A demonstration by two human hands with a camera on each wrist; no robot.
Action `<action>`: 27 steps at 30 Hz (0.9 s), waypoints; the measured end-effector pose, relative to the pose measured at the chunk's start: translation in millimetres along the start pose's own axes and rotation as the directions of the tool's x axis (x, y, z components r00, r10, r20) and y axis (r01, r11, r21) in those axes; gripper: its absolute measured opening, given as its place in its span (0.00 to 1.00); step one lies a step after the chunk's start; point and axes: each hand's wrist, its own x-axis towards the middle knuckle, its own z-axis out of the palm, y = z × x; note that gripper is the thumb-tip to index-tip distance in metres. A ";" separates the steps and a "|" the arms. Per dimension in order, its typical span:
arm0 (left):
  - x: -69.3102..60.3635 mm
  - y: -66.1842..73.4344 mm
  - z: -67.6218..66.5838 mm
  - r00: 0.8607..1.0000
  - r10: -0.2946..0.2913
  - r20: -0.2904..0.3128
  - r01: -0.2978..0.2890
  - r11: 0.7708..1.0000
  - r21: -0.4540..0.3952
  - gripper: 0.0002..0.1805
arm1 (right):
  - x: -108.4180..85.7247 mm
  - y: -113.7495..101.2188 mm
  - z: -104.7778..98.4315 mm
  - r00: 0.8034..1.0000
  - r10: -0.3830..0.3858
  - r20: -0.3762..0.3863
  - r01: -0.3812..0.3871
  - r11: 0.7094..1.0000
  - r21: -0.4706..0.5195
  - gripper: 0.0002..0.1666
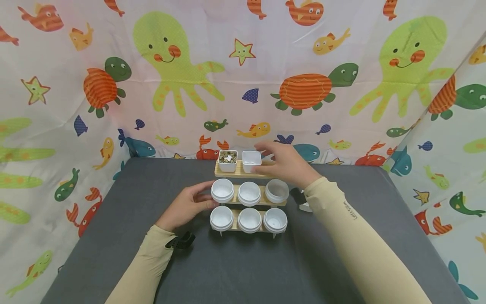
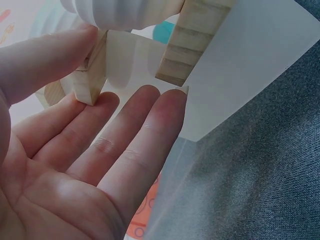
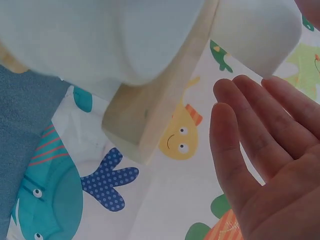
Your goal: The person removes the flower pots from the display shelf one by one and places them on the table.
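A three-tier stand (image 1: 239, 172) with wooden shelves stands on the table. On its top shelf are a white square pot with greenish-brown contents (image 1: 228, 164) and a white square pot (image 1: 252, 158) that looks empty. My right hand (image 1: 282, 162) pinches that second pot, thumb at the front, fingers at the back right. My left hand (image 1: 186, 207) grips the left end of the middle shelf (image 2: 90, 82), thumb above and fingertips below. Round white pots (image 1: 249, 193) fill the middle shelf, and more round white pots (image 1: 249, 220) line the bottom one.
A small white object (image 1: 305, 207) lies right of the stand, partly hidden by the right wrist strap (image 1: 298, 196). Dark grey cloth (image 1: 235, 270) covers the table. A sea-animal curtain (image 1: 228, 97) closes off the back and sides.
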 end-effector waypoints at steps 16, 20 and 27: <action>-1.4 -0.4 2.7 1.000 -0.005 0.010 0.005 0.999 -0.034 0.38 | 0.5 2.7 8.6 1.000 0.014 0.013 -0.013 1.000 -0.013 0.40; -0.2 -1.1 2.2 1.000 0.004 0.014 -0.004 0.999 -0.048 0.38 | -0.8 5.9 7.7 1.000 0.014 0.000 -0.014 1.000 -0.024 0.38; 0.7 -2.3 0.3 1.000 0.008 0.013 -0.007 0.999 -0.043 0.38 | -10.5 15.6 -0.3 0.999 0.026 -0.040 -0.027 0.999 -0.028 0.35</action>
